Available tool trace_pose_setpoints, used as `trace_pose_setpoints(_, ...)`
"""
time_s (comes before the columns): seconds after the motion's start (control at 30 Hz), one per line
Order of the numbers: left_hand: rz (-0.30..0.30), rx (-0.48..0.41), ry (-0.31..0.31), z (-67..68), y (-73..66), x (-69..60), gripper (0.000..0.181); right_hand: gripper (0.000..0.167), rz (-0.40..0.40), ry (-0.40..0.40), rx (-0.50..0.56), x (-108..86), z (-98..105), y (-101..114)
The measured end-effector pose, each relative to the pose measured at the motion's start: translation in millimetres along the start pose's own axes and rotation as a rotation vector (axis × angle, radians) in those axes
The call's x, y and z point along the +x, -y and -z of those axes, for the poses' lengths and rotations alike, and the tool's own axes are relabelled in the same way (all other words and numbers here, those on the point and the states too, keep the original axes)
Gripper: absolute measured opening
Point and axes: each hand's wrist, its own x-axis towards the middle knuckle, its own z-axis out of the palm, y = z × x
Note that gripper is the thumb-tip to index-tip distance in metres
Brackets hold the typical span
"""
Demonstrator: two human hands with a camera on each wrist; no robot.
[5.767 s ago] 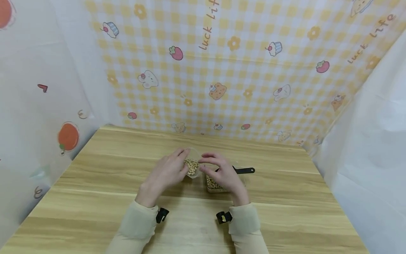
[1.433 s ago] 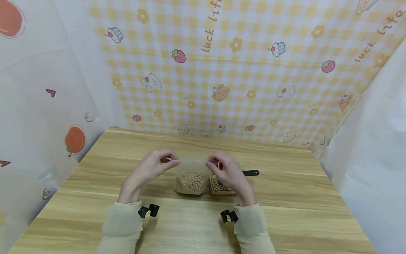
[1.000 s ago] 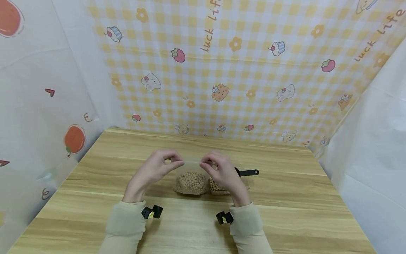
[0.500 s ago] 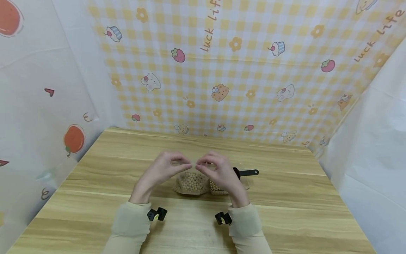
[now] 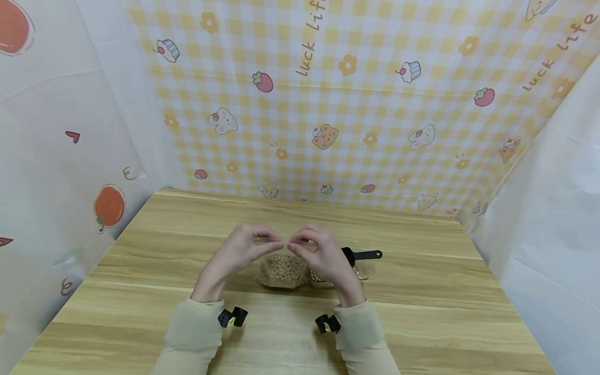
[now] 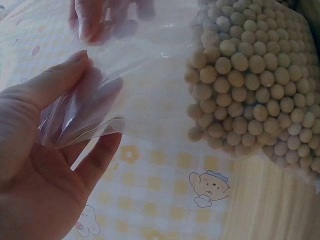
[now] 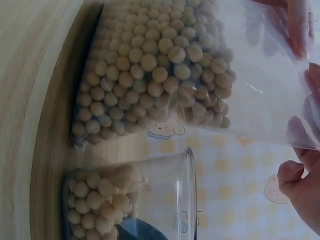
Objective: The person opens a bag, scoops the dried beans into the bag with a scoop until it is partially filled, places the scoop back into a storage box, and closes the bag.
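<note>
A clear plastic bag (image 5: 283,271) of soybeans stands on the wooden table. My left hand (image 5: 241,247) pinches its top edge between thumb and fingers; the clear film runs through that left hand (image 6: 50,125) in the left wrist view. Close beside it, the right hand (image 5: 323,252) pinches the same edge, fingertips almost meeting the left ones. In the right wrist view the bag (image 7: 155,60) bulges with beans below an unfilled upper part. Right of the bag is a clear container (image 7: 191,190) of soybeans, partly hidden by my right hand in the head view.
A black scoop (image 5: 367,254) lies in the container, its handle sticking out to the right. The wooden table (image 5: 422,291) meets a yellow checked cloth (image 5: 375,104) behind and white sheets (image 5: 56,156) at both sides.
Earlier the hands were at the bag's open mouth, then pinched its top edge wide apart. Both slid inward along the edge until nearly touching; in the last half second they barely moved.
</note>
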Motion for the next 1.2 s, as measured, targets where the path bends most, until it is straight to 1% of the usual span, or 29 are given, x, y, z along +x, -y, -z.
trace_pose_setpoints(0.07,-0.015,0.018,0.007,0.0,-0.8,0.0,0.009,0.006,0.001,0.005,-0.005,1.1,1.7,7.8)
trace_pose_setpoints(0.1,-0.023,0.025,0.011,-0.1,-1.2,-0.1,0.010,0.006,0.002,0.004,-0.006,1.1,0.8,6.2)
trace_pose_setpoints(0.2,-0.044,0.027,0.024,-0.2,-2.8,0.0,0.010,0.007,0.022,-0.007,-0.006,0.2,-3.8,-4.2)
trace_pose_setpoints(0.3,-0.042,0.027,0.022,0.0,-4.2,-0.3,0.009,0.007,0.047,-0.018,0.005,-1.2,-9.1,-18.7)
trace_pose_setpoints(0.43,-0.043,0.052,0.019,0.2,-4.1,0.0,0.011,0.006,0.045,-0.009,0.012,-1.5,-10.5,-24.9)
trace_pose_setpoints(0.53,-0.017,0.063,0.028,2.6,-4.1,-0.6,0.012,0.005,0.003,0.003,-0.003,-2.1,-9.1,-25.5)
trace_pose_setpoints(0.7,0.092,0.078,0.016,11.5,-4.3,-5.2,0.011,0.007,-0.062,0.023,-0.029,-4.8,-3.8,-26.3)
trace_pose_setpoints(0.77,0.115,0.079,0.014,14.5,-3.9,-6.9,0.010,0.005,-0.062,0.024,-0.016,-6.2,-1.2,-28.1)
trace_pose_setpoints(0.87,0.117,0.063,0.014,16.3,-2.8,-7.9,0.007,0.005,-0.027,0.020,0.013,-8.0,1.2,-32.2)
trace_pose_setpoints(0.97,0.093,0.064,0.006,15.7,-1.8,-7.6,0.005,0.009,0.020,0.013,0.033,-8.0,0.8,-34.9)
trace_pose_setpoints(1.03,0.080,0.067,-0.005,15.0,-1.5,-7.2,0.005,0.010,0.036,0.007,0.032,-7.1,0.5,-33.0)
trace_pose_setpoints(1.07,0.076,0.067,-0.009,14.7,-1.1,-7.2,0.005,0.010,0.035,0.004,0.030,-6.4,1.4,-28.6)
trace_pose_setpoints(1.13,0.071,0.067,-0.013,14.4,-0.8,-7.0,0.006,0.007,0.015,0.003,0.025,-5.3,4.1,-19.7)
trace_pose_setpoints(1.2,0.076,0.062,-0.015,14.5,-0.7,-7.2,0.007,0.003,-0.033,0.011,0.019,-5.1,8.9,-9.7)
